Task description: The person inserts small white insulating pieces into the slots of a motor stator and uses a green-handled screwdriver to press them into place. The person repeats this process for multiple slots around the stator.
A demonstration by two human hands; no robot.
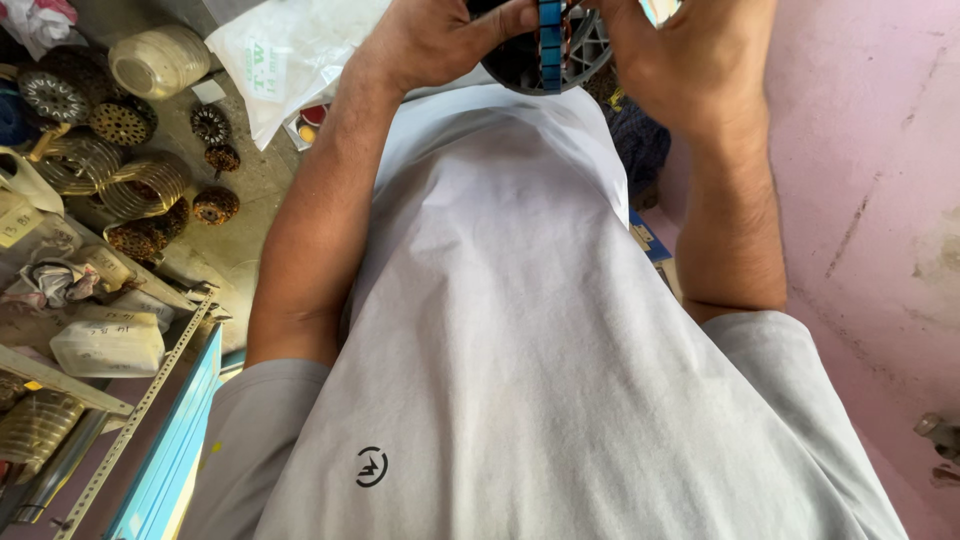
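Both hands are raised in front of my grey shirt at the top edge of the view. Between them is a round dark motor part (515,62) with a slotted rim and a band of blue slots (549,40) down its side. My left hand (430,40) grips it from the left, thumb lying across its face. My right hand (690,60) closes on it from the right. The upper half of the part and most fingertips are cut off by the frame.
On the floor at left lie several wound motor cores (125,122) and wire coils (145,185), a clear plastic jar (160,60) and a white plastic bag (290,55). A slotted metal shelf rail (140,410) and a white jug (108,345) sit lower left. A pink wall (870,200) stands at right.
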